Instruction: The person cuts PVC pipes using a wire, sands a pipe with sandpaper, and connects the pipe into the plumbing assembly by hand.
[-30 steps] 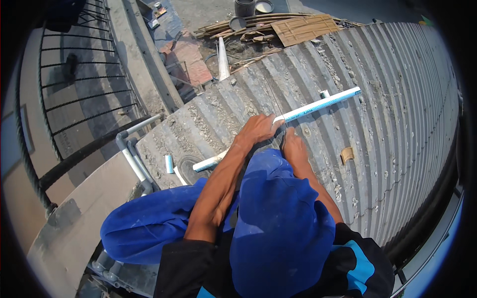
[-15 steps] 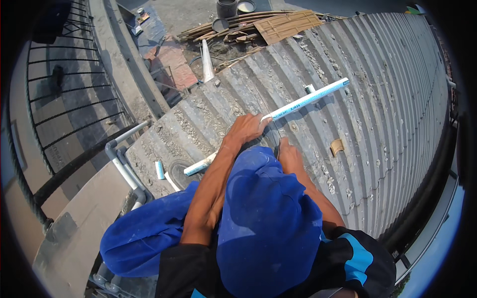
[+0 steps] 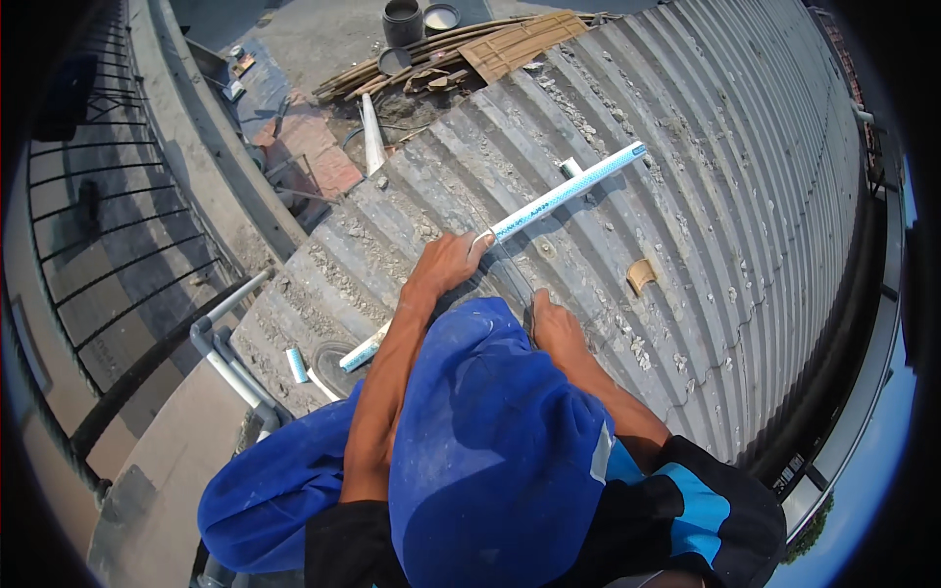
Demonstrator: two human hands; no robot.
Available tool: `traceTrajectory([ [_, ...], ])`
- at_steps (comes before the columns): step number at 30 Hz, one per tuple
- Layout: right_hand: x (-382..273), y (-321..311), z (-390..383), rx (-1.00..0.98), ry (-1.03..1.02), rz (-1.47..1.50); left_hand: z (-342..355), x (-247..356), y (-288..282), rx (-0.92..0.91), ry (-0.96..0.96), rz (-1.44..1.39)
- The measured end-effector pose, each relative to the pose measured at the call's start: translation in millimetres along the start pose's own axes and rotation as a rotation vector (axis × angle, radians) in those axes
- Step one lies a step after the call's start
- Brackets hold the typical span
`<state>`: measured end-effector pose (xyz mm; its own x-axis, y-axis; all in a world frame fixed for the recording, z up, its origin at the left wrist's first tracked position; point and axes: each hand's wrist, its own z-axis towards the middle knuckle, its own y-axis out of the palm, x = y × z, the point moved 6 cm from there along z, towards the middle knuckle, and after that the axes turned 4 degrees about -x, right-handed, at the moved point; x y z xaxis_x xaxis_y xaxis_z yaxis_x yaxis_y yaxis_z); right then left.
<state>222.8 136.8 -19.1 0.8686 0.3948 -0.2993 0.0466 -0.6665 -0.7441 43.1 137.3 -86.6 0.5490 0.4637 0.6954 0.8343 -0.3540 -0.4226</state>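
Observation:
A white plastic pipe [image 3: 569, 194] with blue print lies slantwise over the corrugated roof sheet [image 3: 676, 216]. My left hand [image 3: 449, 263] is closed around the pipe near its middle. A similar white length [image 3: 365, 348] shows beyond my left forearm; whether it is the same pipe is hidden. My right hand [image 3: 557, 323] is closed, to the right of my raised blue-trousered knee [image 3: 490, 421]. From its fingers a thin dark strip, like a saw blade [image 3: 514, 265], runs up to the pipe beside my left hand. Its handle end is hidden.
Short pipe offcuts [image 3: 297, 366] [image 3: 571, 168] and a curved tan piece [image 3: 641, 274] lie on the ridges amid rubble. Left are grey pipes [image 3: 230, 361] and a black metal railing [image 3: 147, 338]. Beyond the far roof edge are bamboo poles [image 3: 343, 80] and a dark bucket [image 3: 403, 22].
The whole view has shifted, so the scene sits further left. Both hands keep their grip, and the thin strip still spans from my right hand to the pipe.

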Motion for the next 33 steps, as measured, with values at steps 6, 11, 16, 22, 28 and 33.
traceTrajectory([
  [6,-16,0,42,0.066,-0.069,0.078,-8,10,-13,0.068,0.047,-0.128],
  [11,-22,-17,50,0.048,-0.067,0.075,-9,8,-15,0.143,0.155,-0.16],
  [16,-23,-25,46,0.007,-0.02,0.041,-11,19,-4,0.156,0.067,0.117],
  [22,-17,-32,18,-0.046,-0.025,-0.008,-3,8,3,0.101,0.077,0.174],
  [28,-30,-31,40,-0.058,-0.058,-0.038,-6,7,3,0.136,0.123,0.121],
  [33,-2,-22,10,-0.112,0.006,-0.045,5,12,4,0.089,0.174,0.134],
])
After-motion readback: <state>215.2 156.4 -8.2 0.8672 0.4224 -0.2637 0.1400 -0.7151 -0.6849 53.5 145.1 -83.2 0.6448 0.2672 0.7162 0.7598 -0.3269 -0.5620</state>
